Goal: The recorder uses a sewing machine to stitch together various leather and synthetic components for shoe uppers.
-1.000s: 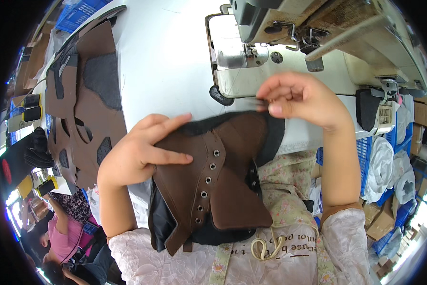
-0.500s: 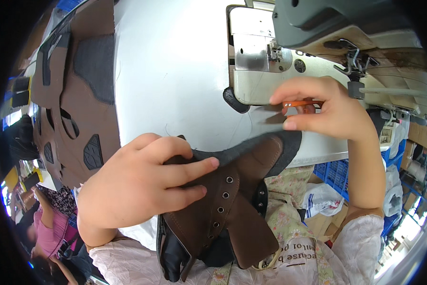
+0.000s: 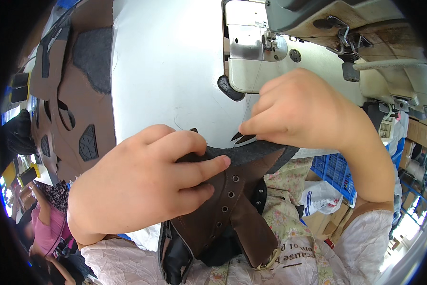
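Note:
My left hand (image 3: pixel 132 183) is closed on the black-lined upper edge of a brown boot upper (image 3: pixel 254 228) with a row of metal eyelets. The upper hangs over my lap at the table's front edge, its lower part near my floral apron (image 3: pixel 294 228). My right hand (image 3: pixel 296 109) is closed around a pair of thread snips (image 3: pixel 242 138). Their dark pointed blades stick out beside the black edge of the upper, close to a thin thread. The snips' handles are hidden inside the fist.
A sewing machine (image 3: pixel 251 73) stands at the far right of the white table (image 3: pixel 166 71). Brown leather pieces (image 3: pixel 82 107) with black patches lie at the left. A blue basket (image 3: pixel 332 173) and a white plastic bag (image 3: pixel 320 197) are below right. A person in pink (image 3: pixel 47 221) sits at far left.
My right hand has come down and left to the upper's edge, turning over so the snips' blades point left. The left hand has shifted slightly right along the upper.

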A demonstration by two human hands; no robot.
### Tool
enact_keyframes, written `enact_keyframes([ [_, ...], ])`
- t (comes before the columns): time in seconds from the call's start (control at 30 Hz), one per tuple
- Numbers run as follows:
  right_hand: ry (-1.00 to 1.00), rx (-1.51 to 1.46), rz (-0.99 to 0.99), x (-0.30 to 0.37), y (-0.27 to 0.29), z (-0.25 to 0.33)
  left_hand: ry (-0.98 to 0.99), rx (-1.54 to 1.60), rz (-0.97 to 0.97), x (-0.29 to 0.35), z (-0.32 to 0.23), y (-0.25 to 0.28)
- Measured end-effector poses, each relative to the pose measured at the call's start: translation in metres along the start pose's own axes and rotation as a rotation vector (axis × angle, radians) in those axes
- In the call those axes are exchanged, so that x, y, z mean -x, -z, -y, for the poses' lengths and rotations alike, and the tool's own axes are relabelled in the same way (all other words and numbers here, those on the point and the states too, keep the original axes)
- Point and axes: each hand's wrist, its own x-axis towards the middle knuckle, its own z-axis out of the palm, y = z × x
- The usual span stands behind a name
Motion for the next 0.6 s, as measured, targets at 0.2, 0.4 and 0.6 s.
enact_keyframes([
  [0.2,-0.020,0.146,-0.022,0.006,0.006,0.006,-0.035,-0.016,0.030,0.000,0.001,0.005],
  [0.4,-0.126,0.315,-0.117,0.028,0.012,0.021,0.002,-0.034,0.027,0.006,-0.004,0.007],
  [0.6,-0.140,0.331,0.014,0.039,0.027,0.029,0.021,-0.073,0.012,0.007,-0.017,0.007],
])
